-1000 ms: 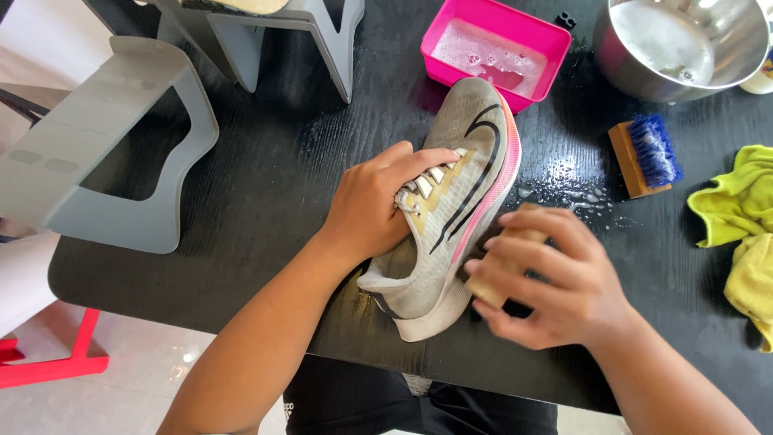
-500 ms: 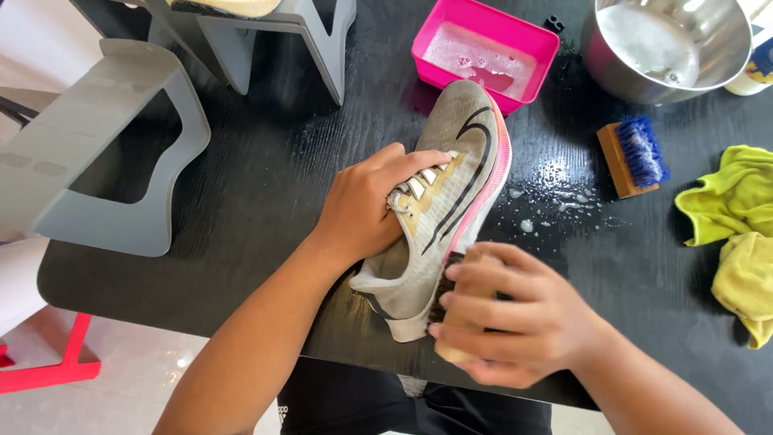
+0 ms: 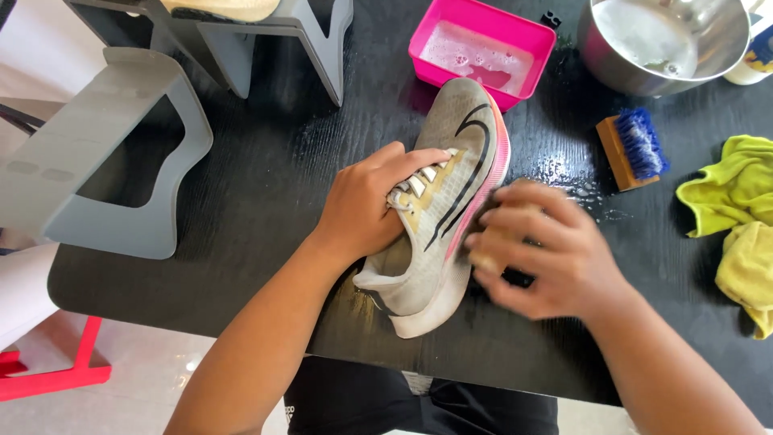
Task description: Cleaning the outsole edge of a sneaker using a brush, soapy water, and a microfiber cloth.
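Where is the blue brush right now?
In the head view, the blue brush lies on the table's right side, between the steel bowl and the yellow cloth.

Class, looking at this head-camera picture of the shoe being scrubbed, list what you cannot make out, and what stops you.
1. Brush: head view, hidden under the blurred right hand.
2. Shoe opening: covered by the left hand.
3. Steel bowl: cut off by the top edge.
4. Yellow cloth: cut off by the right edge.
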